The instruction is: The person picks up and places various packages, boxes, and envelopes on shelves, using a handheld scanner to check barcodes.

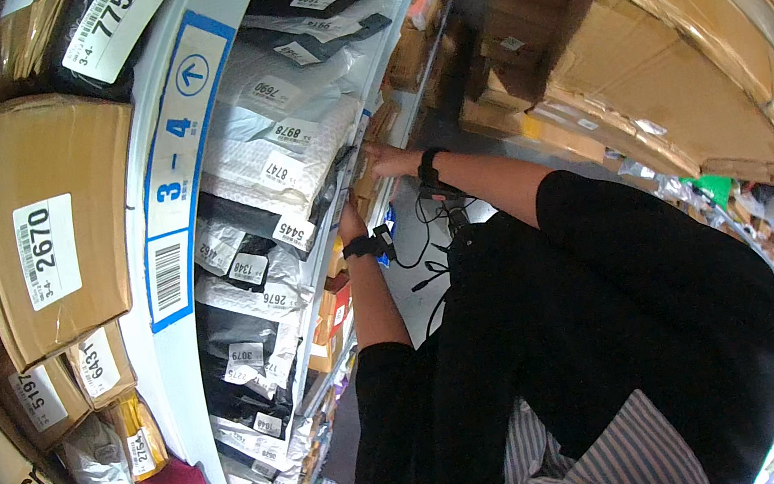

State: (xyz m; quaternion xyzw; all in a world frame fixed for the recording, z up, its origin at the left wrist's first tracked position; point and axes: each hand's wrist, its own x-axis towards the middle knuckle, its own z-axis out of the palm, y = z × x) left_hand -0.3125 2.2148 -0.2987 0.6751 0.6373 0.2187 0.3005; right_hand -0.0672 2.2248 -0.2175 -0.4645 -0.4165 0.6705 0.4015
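My right hand (pixel 389 160) reaches in from the right to the edge of a shelf, with its fingers on a small brown cardboard box (pixel 365 185). Just below, my left hand (pixel 350 219) grips the near side of the same box, its thumb pointing up and its other fingers largely hidden. Black bands circle both wrists. Right beside the hands, a pile of white and grey plastic mailing bags (pixel 276 148) with labels fills the shelf.
A white shelf post (pixel 157 228) with a blue-framed sign stands at left, beside labelled cardboard boxes (pixel 50 224). More mailers (pixel 242 346) lie lower on the shelf. Black cables (pixel 432 270) hang below my right arm. Large cartons (pixel 661 57) stand at the upper right.
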